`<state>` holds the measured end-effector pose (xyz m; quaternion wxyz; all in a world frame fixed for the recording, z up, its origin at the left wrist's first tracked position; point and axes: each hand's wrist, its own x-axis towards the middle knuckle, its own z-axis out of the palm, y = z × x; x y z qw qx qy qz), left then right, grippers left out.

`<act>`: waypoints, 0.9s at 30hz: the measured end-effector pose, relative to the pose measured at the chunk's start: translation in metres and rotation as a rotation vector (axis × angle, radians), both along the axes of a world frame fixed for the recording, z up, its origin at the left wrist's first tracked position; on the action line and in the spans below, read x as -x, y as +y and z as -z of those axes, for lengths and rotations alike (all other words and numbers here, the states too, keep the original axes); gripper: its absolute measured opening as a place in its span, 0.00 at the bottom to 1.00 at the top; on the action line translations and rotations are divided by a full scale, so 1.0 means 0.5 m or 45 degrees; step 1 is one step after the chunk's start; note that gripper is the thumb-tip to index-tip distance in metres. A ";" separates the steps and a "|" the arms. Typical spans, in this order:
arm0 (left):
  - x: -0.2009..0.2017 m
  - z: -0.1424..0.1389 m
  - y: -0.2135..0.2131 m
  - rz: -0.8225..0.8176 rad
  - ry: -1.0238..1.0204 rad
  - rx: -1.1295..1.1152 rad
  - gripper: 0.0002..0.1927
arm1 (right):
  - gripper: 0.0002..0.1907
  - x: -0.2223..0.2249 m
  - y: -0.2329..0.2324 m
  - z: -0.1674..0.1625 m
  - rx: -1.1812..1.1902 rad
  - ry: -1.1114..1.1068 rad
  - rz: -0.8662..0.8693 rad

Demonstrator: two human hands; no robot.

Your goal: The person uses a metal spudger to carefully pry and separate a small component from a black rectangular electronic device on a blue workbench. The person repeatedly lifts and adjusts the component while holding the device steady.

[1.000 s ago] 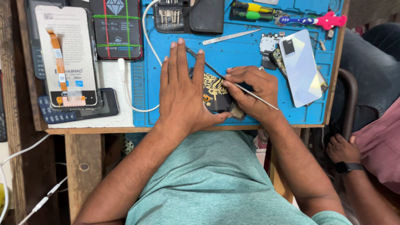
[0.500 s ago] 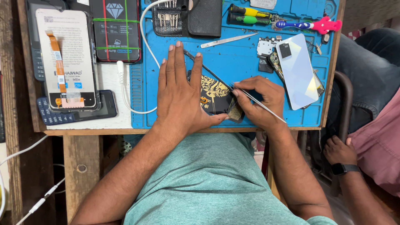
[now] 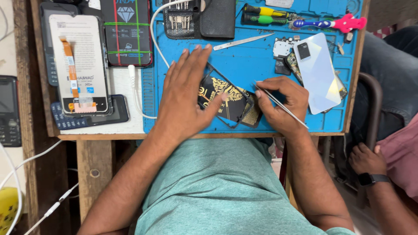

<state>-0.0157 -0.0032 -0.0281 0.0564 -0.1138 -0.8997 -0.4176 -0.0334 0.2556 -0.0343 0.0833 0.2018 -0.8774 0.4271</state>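
An opened phone body (image 3: 226, 102), black with gold patterned parts, lies on a blue work mat (image 3: 252, 61). My left hand (image 3: 187, 95) rests flat on its left side, fingers spread, thumb across the middle. My right hand (image 3: 281, 104) grips thin metal tweezers (image 3: 278, 103), whose tips touch the phone's right edge. A pale blue back cover (image 3: 317, 72) lies just right of my right hand, with a small circuit board (image 3: 283, 48) beside it.
A replacement screen with an orange flex cable (image 3: 78, 65) lies at left over a boxed part (image 3: 126, 32). A tool pouch (image 3: 200, 17), screwdrivers (image 3: 263, 13), a toothbrush (image 3: 331, 22) and a metal spudger (image 3: 241, 42) line the mat's far edge. Another person's hand with a watch (image 3: 368, 165) sits at right.
My left hand has shifted slightly, thumb sliding across the phone. My right hand has moved the tweezers' tips up to the phone's right edge.
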 end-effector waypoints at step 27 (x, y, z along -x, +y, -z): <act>-0.022 -0.014 -0.164 -0.182 0.338 -0.035 0.07 | 0.07 -0.057 0.071 0.029 0.277 -0.382 0.043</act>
